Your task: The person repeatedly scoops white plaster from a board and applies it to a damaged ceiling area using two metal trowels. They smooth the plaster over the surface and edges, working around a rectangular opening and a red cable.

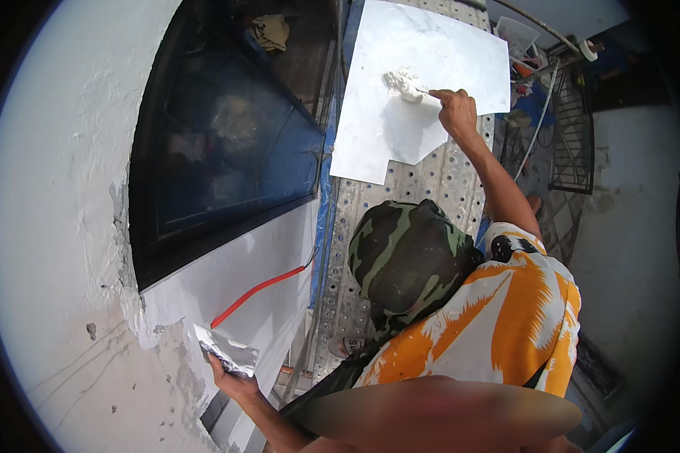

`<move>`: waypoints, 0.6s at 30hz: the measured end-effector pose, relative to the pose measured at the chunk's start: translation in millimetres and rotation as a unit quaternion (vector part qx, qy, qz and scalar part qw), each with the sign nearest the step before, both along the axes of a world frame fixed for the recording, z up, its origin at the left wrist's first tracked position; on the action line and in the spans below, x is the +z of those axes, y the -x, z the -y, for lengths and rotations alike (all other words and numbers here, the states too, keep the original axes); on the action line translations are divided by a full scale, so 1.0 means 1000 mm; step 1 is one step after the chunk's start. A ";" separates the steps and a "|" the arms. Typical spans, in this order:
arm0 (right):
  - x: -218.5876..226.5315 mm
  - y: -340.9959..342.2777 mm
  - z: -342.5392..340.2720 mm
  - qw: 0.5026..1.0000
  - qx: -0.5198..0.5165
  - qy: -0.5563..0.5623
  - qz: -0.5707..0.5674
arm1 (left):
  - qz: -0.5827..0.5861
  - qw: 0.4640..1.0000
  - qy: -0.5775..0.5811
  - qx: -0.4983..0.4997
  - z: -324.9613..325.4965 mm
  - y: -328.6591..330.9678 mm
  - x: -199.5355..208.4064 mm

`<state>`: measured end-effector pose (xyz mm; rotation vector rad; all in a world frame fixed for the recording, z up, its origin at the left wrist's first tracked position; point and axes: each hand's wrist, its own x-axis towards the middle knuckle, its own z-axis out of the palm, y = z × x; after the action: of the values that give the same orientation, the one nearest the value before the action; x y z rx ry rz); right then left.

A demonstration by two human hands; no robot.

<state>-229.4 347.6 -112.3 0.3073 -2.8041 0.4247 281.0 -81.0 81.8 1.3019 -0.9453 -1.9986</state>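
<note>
Here our left hand [235,384] is gripping a probably light, stiff plate [238,356] by its edge, our right hand [458,113] clasping a tool [425,92].

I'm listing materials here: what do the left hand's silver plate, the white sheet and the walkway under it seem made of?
Silver plate: probably polished metal, given its mirror-like glints.
White sheet: smooth, satin-looking, perhaps plastic or coated board; its pale face and clean edges leave it open.
Walkway: likely metal, dull grey, with rows of punched holes.

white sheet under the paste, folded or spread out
Spread out: the white sheet lies flat on the perforated platform, no fold showing.
</note>
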 end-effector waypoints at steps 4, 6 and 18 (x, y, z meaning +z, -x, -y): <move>0.001 -0.004 0.003 0.980 0.162 -0.097 0.063 | -0.002 1.000 -0.003 0.001 0.000 -0.001 0.000; -0.001 -0.001 0.004 0.979 0.129 -0.102 0.122 | -0.003 1.000 -0.001 0.010 0.000 0.000 0.002; -0.015 0.029 0.014 0.981 0.160 -0.110 0.031 | -0.005 1.000 0.007 0.004 -0.008 0.007 0.010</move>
<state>-258.7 333.6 -127.6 0.8130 -2.8715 0.1926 274.3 -73.2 91.9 1.2845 -0.9454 -1.9878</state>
